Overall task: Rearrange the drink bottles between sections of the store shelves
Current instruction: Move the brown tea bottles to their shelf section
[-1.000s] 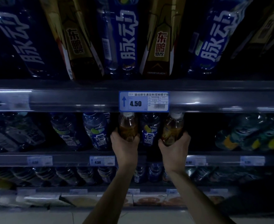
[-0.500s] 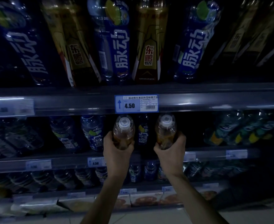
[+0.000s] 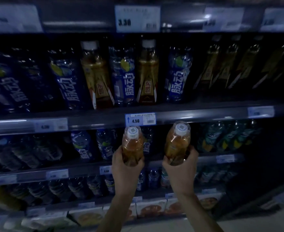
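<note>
Head view shows my left hand [image 3: 127,166] and right hand [image 3: 180,168] each wrapped low around an amber bottle [image 3: 132,148] [image 3: 177,144], clear of the shelves; I judge the shelf edge [image 3: 188,115] above could clip their caps.

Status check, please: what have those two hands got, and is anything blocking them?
Left hand shut on amber bottle. Right hand shut on second amber bottle. Both off the shelf, caps toward camera. Nothing in the way.

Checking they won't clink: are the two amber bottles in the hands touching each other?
Apart. The head view shows dark shelf between the left bottle and the right bottle.
</note>
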### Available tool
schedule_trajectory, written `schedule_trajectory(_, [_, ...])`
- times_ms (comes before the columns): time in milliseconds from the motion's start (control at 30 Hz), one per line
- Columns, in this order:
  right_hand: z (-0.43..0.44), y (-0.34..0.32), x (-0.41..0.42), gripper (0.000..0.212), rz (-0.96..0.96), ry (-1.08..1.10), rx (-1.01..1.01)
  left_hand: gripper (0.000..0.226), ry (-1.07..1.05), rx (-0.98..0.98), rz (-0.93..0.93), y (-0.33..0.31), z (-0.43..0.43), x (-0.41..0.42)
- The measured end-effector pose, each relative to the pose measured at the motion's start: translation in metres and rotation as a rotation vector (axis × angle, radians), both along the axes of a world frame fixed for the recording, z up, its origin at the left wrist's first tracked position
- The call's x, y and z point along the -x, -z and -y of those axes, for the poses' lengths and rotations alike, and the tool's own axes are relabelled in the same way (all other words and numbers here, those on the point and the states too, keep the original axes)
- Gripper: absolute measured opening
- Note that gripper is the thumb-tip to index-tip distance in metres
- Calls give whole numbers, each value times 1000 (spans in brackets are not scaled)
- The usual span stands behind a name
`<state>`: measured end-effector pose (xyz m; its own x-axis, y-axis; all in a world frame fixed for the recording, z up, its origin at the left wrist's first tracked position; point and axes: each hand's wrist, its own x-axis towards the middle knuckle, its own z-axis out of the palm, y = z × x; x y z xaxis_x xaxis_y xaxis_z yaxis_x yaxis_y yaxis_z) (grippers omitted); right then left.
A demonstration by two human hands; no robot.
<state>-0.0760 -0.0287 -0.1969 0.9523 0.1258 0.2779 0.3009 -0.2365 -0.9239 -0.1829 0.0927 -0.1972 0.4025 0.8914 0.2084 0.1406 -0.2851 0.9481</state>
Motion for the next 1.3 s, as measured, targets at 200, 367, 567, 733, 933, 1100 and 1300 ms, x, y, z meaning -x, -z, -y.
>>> schedule_trajectory(200, [16, -52, 1, 84, 48, -18, -15, 77, 13, -65, -43, -45, 18, 6])
schedule_trajectory(367, [29, -96, -12, 78, 108, -12, 2, 72, 45, -103, -48, -90, 37, -7])
schedule_trajectory(567, [50, -137, -38, 75, 160, -17, -11, 76, 27, -100, -15, -135, 61, -37])
schedule_trajectory(733, [72, -156, -65, 77, 159, 5, -10, 67, 29, -108, -11, -157, 80, -68])
schedule_trajectory(933, [98, -173, -106, 75, 161, -17, -13, 76, -10, -97, 0, -180, 103, -113])
schedule_trajectory(1100, [113, -178, -142, 80, 135, -15, -23, 78, -14, -102, -10, -189, 115, -146])
schedule_trajectory(1300, [117, -183, -179, 84, 121, -10, 16, 73, -26, -137, 2, -199, 121, -181])
